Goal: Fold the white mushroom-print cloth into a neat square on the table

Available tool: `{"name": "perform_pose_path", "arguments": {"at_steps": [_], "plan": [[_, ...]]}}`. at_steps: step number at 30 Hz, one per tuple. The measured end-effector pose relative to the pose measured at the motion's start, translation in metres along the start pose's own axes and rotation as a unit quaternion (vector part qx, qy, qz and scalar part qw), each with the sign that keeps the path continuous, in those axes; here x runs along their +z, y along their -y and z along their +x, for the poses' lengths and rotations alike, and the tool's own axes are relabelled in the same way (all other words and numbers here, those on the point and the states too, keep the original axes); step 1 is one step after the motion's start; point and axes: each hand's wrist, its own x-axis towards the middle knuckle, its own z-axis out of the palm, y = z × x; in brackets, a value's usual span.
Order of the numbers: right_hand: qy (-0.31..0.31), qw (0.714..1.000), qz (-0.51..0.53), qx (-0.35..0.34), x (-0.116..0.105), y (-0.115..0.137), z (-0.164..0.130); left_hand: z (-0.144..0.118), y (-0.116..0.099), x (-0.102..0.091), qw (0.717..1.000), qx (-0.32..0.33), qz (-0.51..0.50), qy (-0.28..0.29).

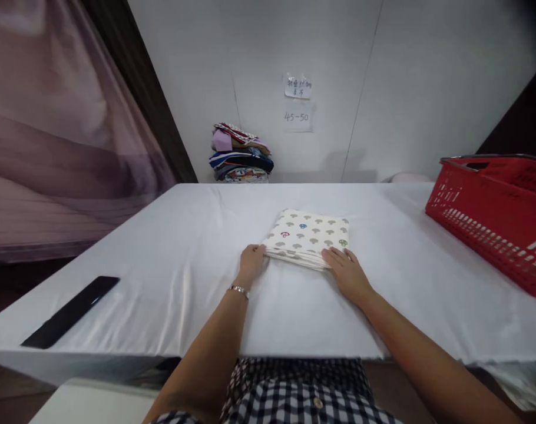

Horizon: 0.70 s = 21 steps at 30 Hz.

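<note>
A folded cloth (310,235) lies on the desk (184,247). The left hand (251,261) curls against its near-left corner. The right hand (347,272) rests open-fingered on its near-right edge.

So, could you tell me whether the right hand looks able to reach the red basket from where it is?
Probably yes: only bare sheet lies between the right hand and the red basket.

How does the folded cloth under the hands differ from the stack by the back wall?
The folded cloth is one cream piece with a mushroom print; the stack is several pieces in mixed colours. The cloth lies low and flat mid-table, with the left hand and right hand on its near edge; the stack is taller, by the wall, untouched. Both are folded fabric.
</note>
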Motion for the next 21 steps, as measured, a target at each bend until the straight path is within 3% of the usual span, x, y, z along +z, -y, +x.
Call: {"name": "perform_pose_path", "arguments": {"at_steps": [4,6,9,13,18,21], "plan": [[-0.001,0.997,0.071,0.027,-0.004,-0.002,-0.012,-0.018,0.006,-0.014,0.998,0.016,0.051,0.019],[-0.024,0.991,0.121,0.053,-0.006,-0.004,-0.017,-0.019,0.003,-0.021,0.991,0.067,0.112,-0.014],[-0.098,0.976,0.165,0.107,-0.010,-0.008,-0.015,-0.016,-0.005,-0.023,0.962,0.218,0.154,-0.063],[-0.126,0.974,0.168,0.089,-0.017,-0.004,0.000,-0.014,-0.019,-0.009,0.898,0.408,0.165,0.012],[-0.091,0.985,0.133,0.068,-0.016,0.006,0.010,-0.009,-0.027,0.003,0.867,0.448,0.210,0.060],[-0.121,0.981,0.134,0.071,-0.008,0.007,0.007,-0.003,-0.021,0.004,0.858,0.466,0.202,0.080]]}}
